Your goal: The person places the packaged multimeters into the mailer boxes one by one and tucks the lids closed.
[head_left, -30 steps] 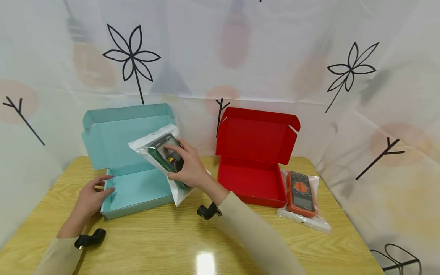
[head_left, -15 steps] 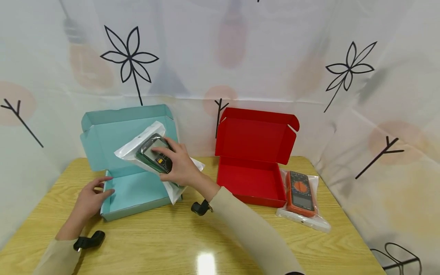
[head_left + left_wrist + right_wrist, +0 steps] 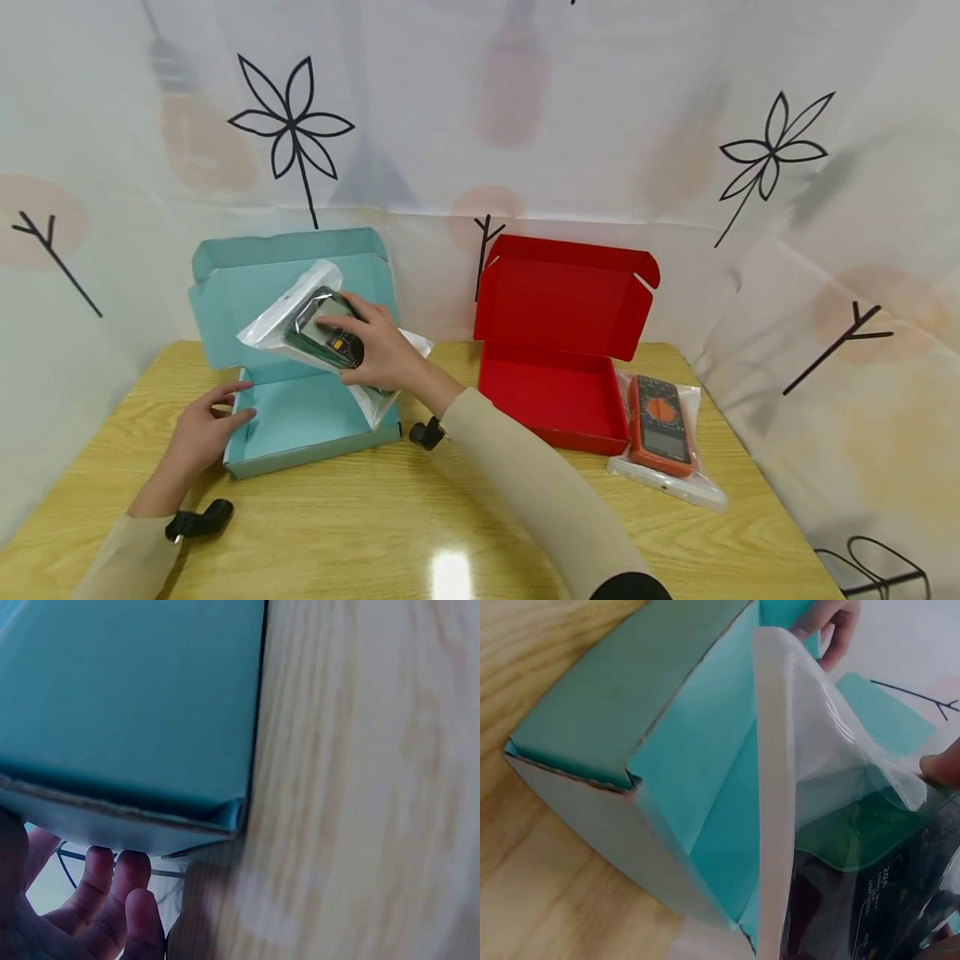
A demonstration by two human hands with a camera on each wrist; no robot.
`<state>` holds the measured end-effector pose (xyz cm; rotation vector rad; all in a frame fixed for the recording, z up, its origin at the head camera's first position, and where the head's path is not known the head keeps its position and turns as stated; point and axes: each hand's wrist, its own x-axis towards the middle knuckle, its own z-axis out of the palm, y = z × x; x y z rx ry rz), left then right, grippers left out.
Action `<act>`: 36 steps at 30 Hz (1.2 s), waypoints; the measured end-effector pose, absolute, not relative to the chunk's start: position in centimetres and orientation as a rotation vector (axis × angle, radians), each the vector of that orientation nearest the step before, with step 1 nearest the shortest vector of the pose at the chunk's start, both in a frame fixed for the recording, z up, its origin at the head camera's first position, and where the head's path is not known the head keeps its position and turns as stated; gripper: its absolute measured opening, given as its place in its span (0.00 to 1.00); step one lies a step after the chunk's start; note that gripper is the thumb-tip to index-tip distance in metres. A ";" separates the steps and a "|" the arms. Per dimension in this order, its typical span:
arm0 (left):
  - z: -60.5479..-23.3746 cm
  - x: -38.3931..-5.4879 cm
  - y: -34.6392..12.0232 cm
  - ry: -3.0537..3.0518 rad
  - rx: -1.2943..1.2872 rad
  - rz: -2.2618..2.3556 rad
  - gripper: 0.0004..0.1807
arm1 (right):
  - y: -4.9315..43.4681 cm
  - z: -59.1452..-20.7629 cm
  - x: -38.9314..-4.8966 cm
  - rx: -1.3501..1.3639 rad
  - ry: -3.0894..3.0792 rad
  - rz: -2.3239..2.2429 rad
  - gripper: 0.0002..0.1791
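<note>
A dark green multimeter [image 3: 318, 325] in a clear zip bag is gripped by my right hand [image 3: 378, 346], thumb and fingers across its sides. It hangs tilted over the open light blue cardboard box [image 3: 322, 446], overlapping the raised lid in the head view. In the right wrist view, the bag [image 3: 776, 787] passes in front of the box's inside. My left hand [image 3: 202, 433] holds the box's left wall, fingertips at the rim. From the left wrist view, several fingers [image 3: 112, 900] lie outside that wall.
An open red cardboard box [image 3: 551, 392] stands to the right, its lid raised at the back. Beside it lies an orange multimeter [image 3: 660, 425] in a clear bag. A patterned white cloth [image 3: 585, 150] hangs behind the wooden table [image 3: 337, 533].
My right hand has carried the bagged green multimeter leftward, further over the light blue box. My left hand stays on the box's left wall.
</note>
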<state>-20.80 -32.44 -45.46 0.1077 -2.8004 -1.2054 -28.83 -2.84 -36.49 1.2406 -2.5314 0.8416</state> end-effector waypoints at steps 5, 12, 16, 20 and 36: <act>-45.5 -20.9 -32.4 -2.805 0.118 -1.226 0.29 | -3.5 -36.5 -29.1 1.271 -2.526 0.758 0.43; -45.6 -21.1 -32.3 -2.781 0.082 -1.174 0.27 | -4.3 -37.0 -28.9 1.347 -2.538 0.472 0.42; -45.5 -21.2 -32.6 -2.792 0.054 -1.164 0.28 | -4.6 -37.4 -28.7 1.354 -2.565 0.374 0.43; -45.3 -21.2 -33.0 -2.827 0.025 -1.183 0.32 | -5.0 -37.9 -28.7 1.347 -2.602 0.339 0.45; -45.2 -21.5 -35.5 -2.854 -0.107 -1.557 0.36 | -5.8 -39.2 -28.3 1.440 -2.660 0.155 0.43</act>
